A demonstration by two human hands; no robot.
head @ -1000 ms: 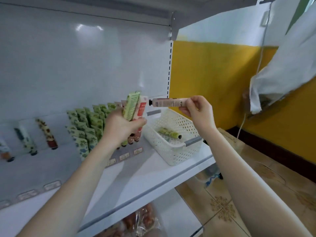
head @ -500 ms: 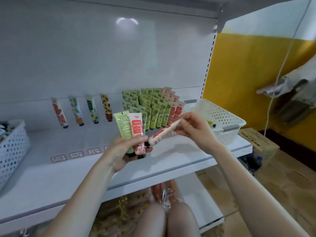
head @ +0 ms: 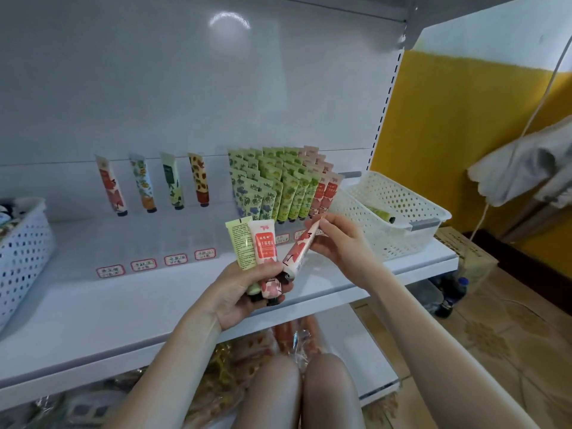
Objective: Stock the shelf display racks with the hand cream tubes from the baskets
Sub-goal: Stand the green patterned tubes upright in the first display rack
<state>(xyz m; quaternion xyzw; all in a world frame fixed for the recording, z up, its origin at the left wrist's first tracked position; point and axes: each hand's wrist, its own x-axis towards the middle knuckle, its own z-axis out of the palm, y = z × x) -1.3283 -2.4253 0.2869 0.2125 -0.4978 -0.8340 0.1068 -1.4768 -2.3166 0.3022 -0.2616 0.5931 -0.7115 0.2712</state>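
Two tubes point(head: 254, 246) sit in left fingers point(head: 266, 269); right fingers point(head: 327, 220) pinch a third tube point(head: 299, 251).

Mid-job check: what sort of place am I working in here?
Most likely a small retail shop: a white display shelf with price labels along the rack front, rows of hand cream tubes faced out, and packaged goods on the shelf below.

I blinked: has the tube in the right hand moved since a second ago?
Yes. The pink tube went left from above the white basket and now tilts against the tubes in the left hand.
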